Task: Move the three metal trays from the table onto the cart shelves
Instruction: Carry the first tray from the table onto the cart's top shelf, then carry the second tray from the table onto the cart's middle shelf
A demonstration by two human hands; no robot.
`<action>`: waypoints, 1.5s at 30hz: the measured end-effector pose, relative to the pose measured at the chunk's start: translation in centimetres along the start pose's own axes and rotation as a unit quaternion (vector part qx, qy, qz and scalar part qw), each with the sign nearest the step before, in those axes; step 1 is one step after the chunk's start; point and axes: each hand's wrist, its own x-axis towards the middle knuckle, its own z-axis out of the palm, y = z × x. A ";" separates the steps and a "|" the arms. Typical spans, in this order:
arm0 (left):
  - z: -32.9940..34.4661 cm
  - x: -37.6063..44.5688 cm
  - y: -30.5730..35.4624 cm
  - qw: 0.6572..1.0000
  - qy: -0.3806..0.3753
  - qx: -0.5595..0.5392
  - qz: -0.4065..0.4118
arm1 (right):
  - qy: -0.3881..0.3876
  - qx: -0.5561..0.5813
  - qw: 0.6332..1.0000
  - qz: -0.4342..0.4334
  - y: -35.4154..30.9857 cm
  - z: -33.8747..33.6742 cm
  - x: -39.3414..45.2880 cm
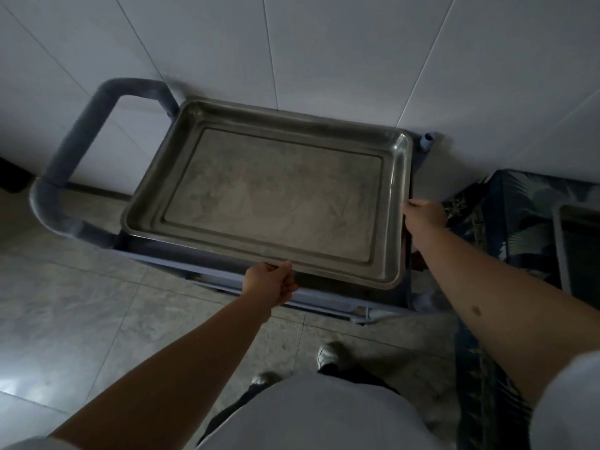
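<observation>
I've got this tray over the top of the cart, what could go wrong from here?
The tray is held only by its rim: left hand on the near edge, right hand on the right edge. The far left corner is unsupported and could dip. That corner sits close to the cart handle and could knock it. The near edge overhangs the cart, so releasing early might tip it.

One head-worn wide-angle view looks steeply down and forward from close above. The cart (97,203) fills the frame's centre, the wall (324,43) runs across the top, and the floor (81,319) spreads lower left.
</observation>
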 end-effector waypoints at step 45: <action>8.1 -28.8 -21.2 0.218 -0.335 0.632 0.664 | 0.237 -0.273 0.910 0.204 35.0 -17.2 -59.4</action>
